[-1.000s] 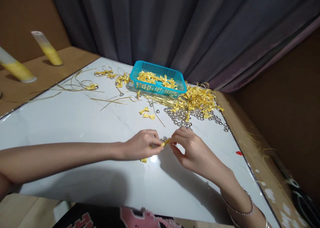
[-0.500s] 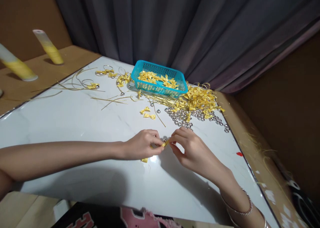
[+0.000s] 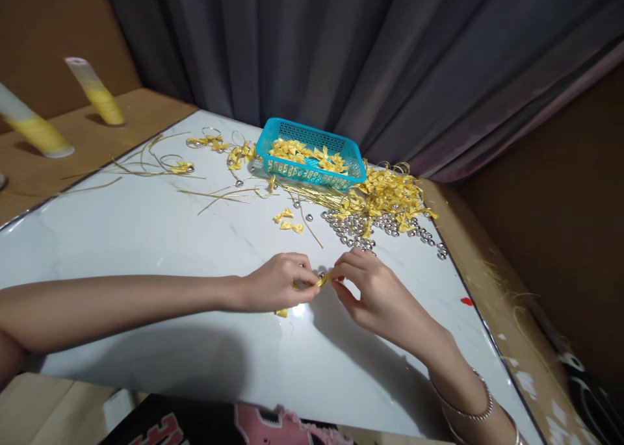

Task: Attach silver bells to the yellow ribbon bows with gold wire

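Note:
My left hand (image 3: 283, 280) pinches one end of a small yellow ribbon bow (image 3: 322, 280) just above the white tabletop. At the bow's other end the thumb and fingertips of my right hand (image 3: 370, 286) are closed on it. A silver bead (image 3: 322, 274) shows right by the bow between the fingertips; whether it is attached I cannot tell. Partly hidden below my left hand lies another yellow piece of ribbon (image 3: 281, 313). Two loose bows (image 3: 291, 227) lie beyond the hands, near a scatter of silver beads (image 3: 358, 227).
A blue basket (image 3: 312, 178) holding yellow bows stands at the back. Right of it is a heap of bows (image 3: 392, 191). Gold cords (image 3: 214, 195) lie loose at the left. Two yellow ribbon rolls (image 3: 102, 101) stand on the brown surface. Dark-handled scissors (image 3: 575, 364) appear at right.
Almost nothing differs. Both hands keep their place on the bow, with only a very slight shift at the fingertips.

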`<state>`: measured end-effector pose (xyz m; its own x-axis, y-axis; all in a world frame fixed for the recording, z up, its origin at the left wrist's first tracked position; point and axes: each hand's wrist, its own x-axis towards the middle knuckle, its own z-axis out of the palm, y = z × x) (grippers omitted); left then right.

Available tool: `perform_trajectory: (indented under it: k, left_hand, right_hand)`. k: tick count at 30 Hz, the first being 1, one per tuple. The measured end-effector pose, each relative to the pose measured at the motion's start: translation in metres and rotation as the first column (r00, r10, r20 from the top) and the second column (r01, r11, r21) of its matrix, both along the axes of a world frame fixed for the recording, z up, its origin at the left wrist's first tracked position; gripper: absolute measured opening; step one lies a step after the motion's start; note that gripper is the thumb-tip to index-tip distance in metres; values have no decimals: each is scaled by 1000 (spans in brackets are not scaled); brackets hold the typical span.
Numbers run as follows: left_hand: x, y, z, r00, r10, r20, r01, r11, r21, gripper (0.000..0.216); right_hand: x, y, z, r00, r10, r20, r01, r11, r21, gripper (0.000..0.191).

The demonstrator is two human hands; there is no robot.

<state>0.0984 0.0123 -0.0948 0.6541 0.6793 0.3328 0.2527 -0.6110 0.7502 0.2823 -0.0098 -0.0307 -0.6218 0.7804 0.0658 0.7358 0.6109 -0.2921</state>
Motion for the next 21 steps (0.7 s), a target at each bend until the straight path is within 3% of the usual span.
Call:
perform_trajectory:
  k: [21]
  left_hand:
    - [0, -1, 0, 1000, 10, -2, -10, 1000, -19, 18]
  right_hand:
    - [2, -2, 1, 1000, -24, 17, 25, 999, -37, 19]
